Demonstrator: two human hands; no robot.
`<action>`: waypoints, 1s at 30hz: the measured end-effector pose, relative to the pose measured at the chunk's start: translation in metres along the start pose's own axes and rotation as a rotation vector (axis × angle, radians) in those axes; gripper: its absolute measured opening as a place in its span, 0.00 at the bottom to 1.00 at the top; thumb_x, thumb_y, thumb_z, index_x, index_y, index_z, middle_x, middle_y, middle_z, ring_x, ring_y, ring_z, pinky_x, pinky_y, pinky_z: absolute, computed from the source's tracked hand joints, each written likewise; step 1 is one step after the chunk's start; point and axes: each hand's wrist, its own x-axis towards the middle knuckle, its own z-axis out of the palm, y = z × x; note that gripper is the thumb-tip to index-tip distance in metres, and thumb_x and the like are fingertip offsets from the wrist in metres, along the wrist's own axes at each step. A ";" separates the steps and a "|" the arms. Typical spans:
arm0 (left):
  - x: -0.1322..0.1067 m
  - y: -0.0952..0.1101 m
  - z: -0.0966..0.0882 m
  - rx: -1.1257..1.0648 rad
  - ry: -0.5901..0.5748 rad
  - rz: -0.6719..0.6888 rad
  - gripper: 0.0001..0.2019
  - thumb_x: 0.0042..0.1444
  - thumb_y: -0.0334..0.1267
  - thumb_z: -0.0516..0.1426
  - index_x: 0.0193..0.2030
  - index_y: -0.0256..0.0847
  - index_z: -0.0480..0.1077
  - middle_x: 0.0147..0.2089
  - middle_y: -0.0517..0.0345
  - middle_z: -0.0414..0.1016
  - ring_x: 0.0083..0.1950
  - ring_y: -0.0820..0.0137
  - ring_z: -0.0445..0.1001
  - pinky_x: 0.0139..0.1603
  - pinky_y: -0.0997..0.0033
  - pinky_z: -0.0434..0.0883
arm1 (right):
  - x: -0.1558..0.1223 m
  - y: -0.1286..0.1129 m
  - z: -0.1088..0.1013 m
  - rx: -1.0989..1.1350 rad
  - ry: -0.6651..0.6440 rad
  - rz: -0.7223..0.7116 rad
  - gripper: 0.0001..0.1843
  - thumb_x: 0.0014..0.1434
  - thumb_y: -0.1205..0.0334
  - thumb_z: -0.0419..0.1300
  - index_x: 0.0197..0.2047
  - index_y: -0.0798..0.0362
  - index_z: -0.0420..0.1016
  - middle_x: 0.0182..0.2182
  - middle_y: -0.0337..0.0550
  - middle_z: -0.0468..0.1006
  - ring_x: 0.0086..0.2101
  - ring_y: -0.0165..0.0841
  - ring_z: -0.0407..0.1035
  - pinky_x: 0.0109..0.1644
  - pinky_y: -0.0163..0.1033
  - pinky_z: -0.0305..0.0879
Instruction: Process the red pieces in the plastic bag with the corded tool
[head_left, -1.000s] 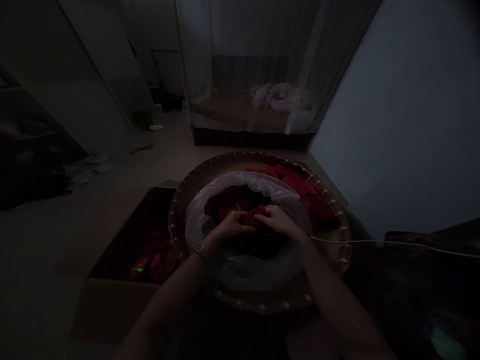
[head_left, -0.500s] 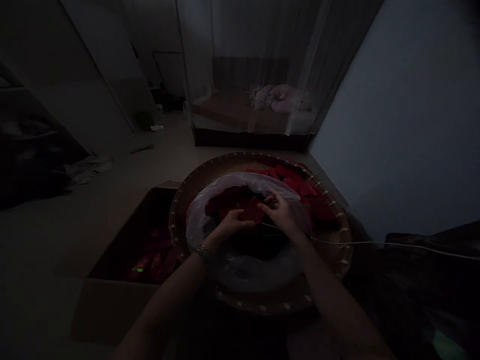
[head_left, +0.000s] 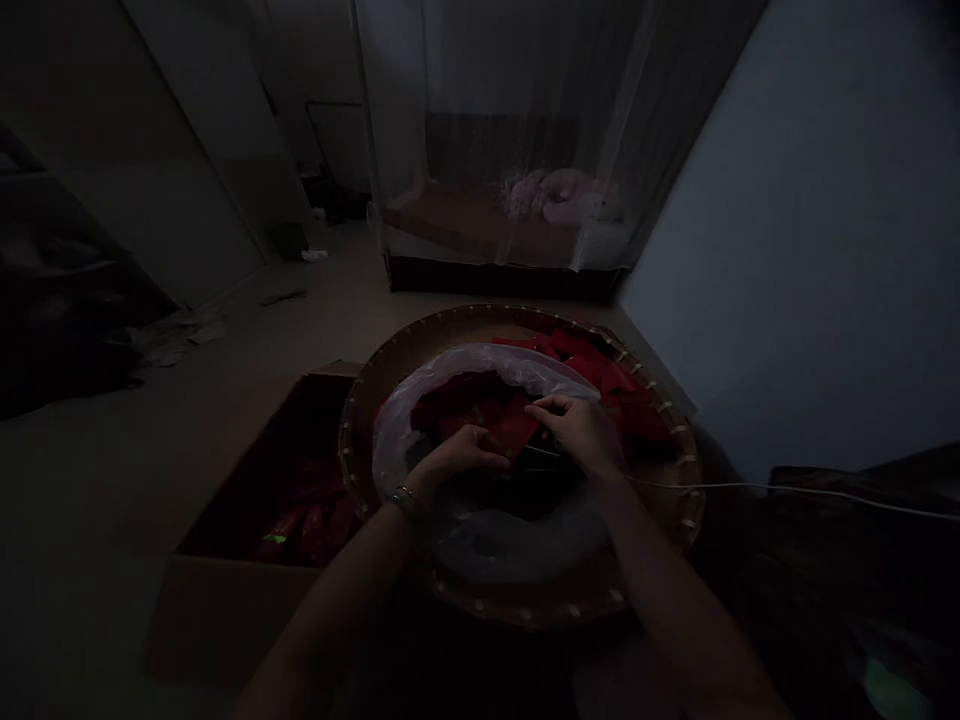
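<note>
Pinches a red folded piece [head_left: 514, 432] from both sides, with left hand [head_left: 463, 455] curled on its near-left edge and right hand [head_left: 583, 432] bent over its right edge, fingers narrow and apparently closed on it, though exact contact is hard to tell in the dim light. Holds the piece over the open mouth of a clear plastic bag [head_left: 450, 378] lying in a round woven tray [head_left: 379, 385]. Shows a heap of red pieces [head_left: 626, 385] on the tray's far right, an open cardboard box [head_left: 225, 610] just beside the tray on the left, and a thin white cord [head_left: 787, 488] leading off right.
</note>
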 end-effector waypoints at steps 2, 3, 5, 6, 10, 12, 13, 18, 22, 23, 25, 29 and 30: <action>0.001 -0.001 0.001 -0.005 0.004 0.004 0.23 0.35 0.41 0.68 0.38 0.29 0.73 0.30 0.50 0.77 0.29 0.68 0.76 0.35 0.70 0.73 | 0.006 0.010 0.007 0.067 -0.023 -0.061 0.13 0.50 0.53 0.62 0.33 0.54 0.78 0.22 0.40 0.76 0.22 0.31 0.67 0.24 0.32 0.59; 0.002 -0.003 0.001 -0.012 0.015 0.003 0.23 0.35 0.41 0.69 0.39 0.29 0.73 0.30 0.51 0.77 0.29 0.68 0.76 0.34 0.70 0.73 | 0.009 0.015 0.011 0.118 -0.032 -0.099 0.15 0.50 0.52 0.62 0.35 0.54 0.78 0.26 0.42 0.77 0.25 0.32 0.69 0.26 0.32 0.61; 0.004 -0.007 0.002 -0.009 0.029 -0.003 0.24 0.34 0.40 0.69 0.39 0.30 0.72 0.30 0.52 0.77 0.29 0.68 0.75 0.33 0.71 0.72 | 0.015 0.026 0.020 0.220 -0.069 -0.156 0.20 0.47 0.49 0.63 0.39 0.54 0.77 0.33 0.43 0.78 0.30 0.34 0.70 0.30 0.34 0.64; 0.005 -0.009 0.002 0.007 0.025 -0.006 0.24 0.34 0.40 0.69 0.38 0.30 0.72 0.30 0.51 0.77 0.28 0.68 0.75 0.33 0.70 0.72 | 0.016 0.031 0.024 0.235 -0.080 -0.167 0.22 0.46 0.47 0.63 0.38 0.55 0.77 0.33 0.43 0.78 0.31 0.34 0.70 0.31 0.34 0.64; 0.006 -0.012 0.001 0.113 -0.054 -0.015 0.22 0.35 0.42 0.68 0.36 0.29 0.72 0.30 0.50 0.77 0.29 0.67 0.76 0.33 0.69 0.73 | 0.017 0.038 0.033 0.175 -0.078 -0.200 0.24 0.46 0.41 0.60 0.28 0.57 0.76 0.24 0.41 0.75 0.27 0.33 0.68 0.29 0.33 0.61; 0.004 -0.009 0.001 0.125 -0.076 -0.016 0.22 0.36 0.42 0.68 0.36 0.29 0.72 0.29 0.51 0.76 0.28 0.68 0.76 0.32 0.70 0.73 | 0.016 0.038 0.031 0.155 -0.050 -0.206 0.24 0.47 0.40 0.60 0.27 0.56 0.76 0.23 0.40 0.74 0.26 0.32 0.67 0.29 0.33 0.60; 0.002 -0.008 0.001 0.116 -0.076 -0.019 0.22 0.35 0.41 0.68 0.36 0.29 0.72 0.28 0.52 0.76 0.28 0.68 0.75 0.31 0.71 0.72 | 0.016 0.037 0.030 0.144 -0.036 -0.206 0.24 0.48 0.40 0.59 0.27 0.55 0.76 0.23 0.39 0.74 0.26 0.32 0.67 0.28 0.33 0.60; 0.004 -0.005 -0.003 0.026 0.084 -0.010 0.19 0.35 0.37 0.69 0.35 0.30 0.71 0.26 0.53 0.75 0.25 0.71 0.74 0.28 0.74 0.71 | 0.025 0.047 0.013 -0.020 -0.091 -0.172 0.24 0.60 0.48 0.48 0.26 0.55 0.74 0.21 0.41 0.72 0.25 0.32 0.67 0.27 0.33 0.59; 0.011 -0.011 -0.011 -0.107 0.275 0.103 0.18 0.39 0.34 0.68 0.37 0.30 0.71 0.29 0.53 0.76 0.27 0.72 0.75 0.29 0.76 0.71 | 0.027 0.064 0.004 -0.336 -0.487 -0.320 0.17 0.52 0.57 0.59 0.44 0.55 0.73 0.40 0.45 0.76 0.40 0.37 0.70 0.42 0.36 0.64; 0.013 -0.013 -0.013 -0.143 0.289 0.114 0.18 0.40 0.33 0.67 0.37 0.30 0.71 0.30 0.52 0.76 0.28 0.71 0.75 0.29 0.76 0.72 | 0.025 0.067 0.004 -0.474 -0.525 -0.337 0.24 0.47 0.59 0.64 0.48 0.55 0.71 0.44 0.48 0.74 0.43 0.40 0.68 0.46 0.38 0.63; 0.015 -0.014 -0.013 -0.194 0.293 0.113 0.17 0.41 0.32 0.67 0.38 0.30 0.70 0.32 0.50 0.77 0.29 0.70 0.76 0.30 0.75 0.73 | 0.018 0.070 0.008 -0.748 -0.512 -0.298 0.35 0.38 0.60 0.70 0.51 0.58 0.68 0.47 0.53 0.71 0.47 0.46 0.66 0.49 0.43 0.61; 0.015 -0.013 -0.010 -0.261 0.292 0.077 0.16 0.42 0.30 0.66 0.39 0.30 0.70 0.35 0.48 0.77 0.30 0.70 0.77 0.30 0.75 0.73 | 0.007 0.067 0.021 -1.013 -0.481 -0.179 0.36 0.39 0.66 0.69 0.53 0.59 0.64 0.49 0.57 0.69 0.47 0.48 0.66 0.48 0.45 0.62; 0.015 -0.013 -0.009 -0.272 0.291 0.070 0.16 0.42 0.30 0.65 0.39 0.30 0.70 0.35 0.48 0.77 0.30 0.69 0.77 0.30 0.75 0.73 | 0.007 0.066 0.023 -1.021 -0.490 -0.165 0.35 0.40 0.68 0.68 0.53 0.59 0.64 0.48 0.57 0.69 0.47 0.48 0.67 0.47 0.45 0.63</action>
